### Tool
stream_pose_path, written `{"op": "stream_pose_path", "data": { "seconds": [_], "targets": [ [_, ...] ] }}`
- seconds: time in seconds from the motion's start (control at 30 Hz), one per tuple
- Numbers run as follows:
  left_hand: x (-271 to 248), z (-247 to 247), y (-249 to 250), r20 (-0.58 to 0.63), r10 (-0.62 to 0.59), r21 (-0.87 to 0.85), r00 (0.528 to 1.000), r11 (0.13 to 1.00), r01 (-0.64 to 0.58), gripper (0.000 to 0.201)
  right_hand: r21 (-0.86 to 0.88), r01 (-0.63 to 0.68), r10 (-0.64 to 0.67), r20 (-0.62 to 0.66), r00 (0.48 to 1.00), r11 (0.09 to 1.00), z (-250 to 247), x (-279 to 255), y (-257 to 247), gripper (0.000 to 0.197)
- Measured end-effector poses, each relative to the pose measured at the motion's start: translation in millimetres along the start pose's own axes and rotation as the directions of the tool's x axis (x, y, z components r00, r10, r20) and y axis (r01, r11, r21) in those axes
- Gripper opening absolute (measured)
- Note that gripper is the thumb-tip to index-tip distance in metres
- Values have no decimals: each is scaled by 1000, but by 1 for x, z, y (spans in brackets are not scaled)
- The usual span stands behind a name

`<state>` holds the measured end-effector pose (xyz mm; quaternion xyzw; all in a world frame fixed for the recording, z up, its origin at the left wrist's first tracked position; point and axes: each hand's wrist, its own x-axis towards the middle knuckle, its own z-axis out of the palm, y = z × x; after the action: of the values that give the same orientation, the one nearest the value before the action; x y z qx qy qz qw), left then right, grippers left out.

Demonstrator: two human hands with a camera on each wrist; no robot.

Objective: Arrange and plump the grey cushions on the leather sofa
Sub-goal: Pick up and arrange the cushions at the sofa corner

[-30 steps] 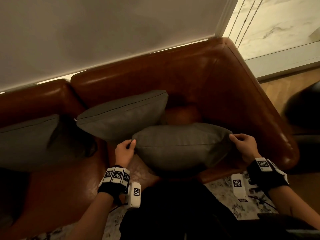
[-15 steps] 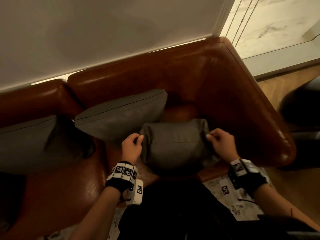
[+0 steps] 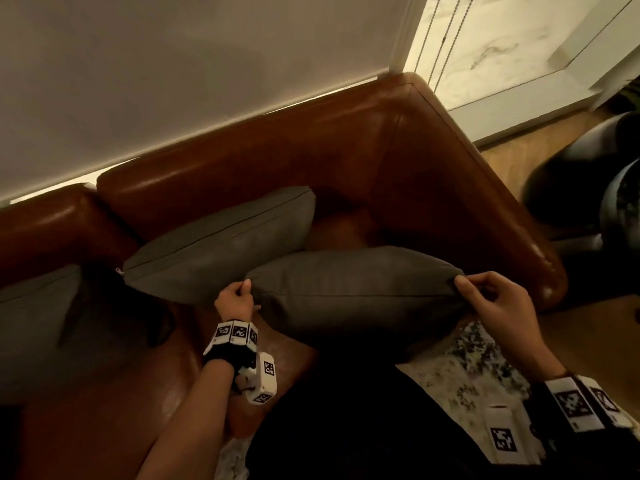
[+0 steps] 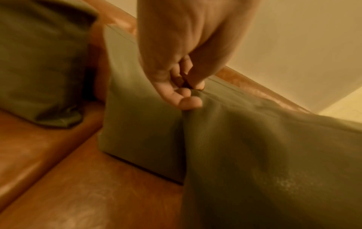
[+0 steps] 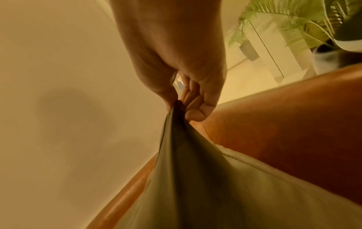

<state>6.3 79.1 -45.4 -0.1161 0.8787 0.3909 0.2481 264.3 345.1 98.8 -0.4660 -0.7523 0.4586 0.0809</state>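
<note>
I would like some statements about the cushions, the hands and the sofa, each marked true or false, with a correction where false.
1. Both hands pinch corners of the same grey cushion. True: left hand, right hand.
2. The sofa is black fabric. False: it is brown leather.
3. A second grey cushion leans against the backrest. True.
4. The right hand is open and empty. False: it pinches the cushion's corner.
5. A green plant shows in the right wrist view. True.
</note>
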Motion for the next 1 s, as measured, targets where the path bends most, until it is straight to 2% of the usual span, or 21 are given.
{"op": "stream_pose_path", "data": {
  "seconds": [0.1,0.13,0.2,0.27,0.37,0.43,0.5,0.57,0.6,0.63,0.67,0.7,0.77,0.83,0.9,0.93,1.0],
  "targets": [
    [12,25,10,100,-14,-177,995,984,31,32,34,15,-13,-51,999,999,-4,-11,-18,18],
    [16,32,9,141,-13,-166,990,986,37,32,38,27,-24,-76,997,999,-4,-11,-23,18],
    [18,45,4,257,-4,-51,966,999,17,31,23,49,-46,-136,990,999,-2,-4,-32,18],
    [17,56,-4,386,0,58,923,998,-24,30,-22,71,-74,-198,977,997,-1,10,-40,15],
    [4,70,-6,510,61,193,858,964,-183,27,-98,101,-120,-225,967,990,10,53,-52,11],
    [-9,82,5,600,77,214,796,943,-253,20,-116,87,-110,-213,971,989,27,93,-55,11],
    [-26,95,27,704,65,153,707,959,-240,21,-87,29,-50,-241,969,996,54,130,-53,14],
    [-38,112,56,808,49,84,587,977,-198,45,5,-31,31,-251,967,1000,87,159,-46,19],
    [-42,122,72,839,41,62,542,983,-171,58,63,-48,60,-209,976,997,104,168,-41,20],
    [-41,135,87,844,31,58,535,987,-149,68,104,-62,76,-139,987,993,118,175,-36,21],
    [-38,148,101,826,23,49,563,993,-112,77,89,-76,80,-42,996,993,128,178,-29,23],
    [-35,159,116,790,-3,38,613,998,-45,87,3,-78,78,56,995,997,132,177,-20,25],
    [-24,178,139,697,-28,0,716,999,39,101,-261,-67,119,190,975,963,123,171,7,37],
    [-11,188,157,640,35,12,767,998,-55,88,-468,-42,162,219,962,883,96,156,41,61],
    [0,197,172,606,114,92,787,973,-212,78,-562,-38,184,206,961,826,66,136,77,83],
    [6,202,178,590,150,132,793,951,-279,75,-578,-55,195,183,964,814,53,127,93,88],
    [14,210,191,535,181,171,825,934,-315,72,-577,-108,206,107,973,810,32,111,116,89]
  ]
}}
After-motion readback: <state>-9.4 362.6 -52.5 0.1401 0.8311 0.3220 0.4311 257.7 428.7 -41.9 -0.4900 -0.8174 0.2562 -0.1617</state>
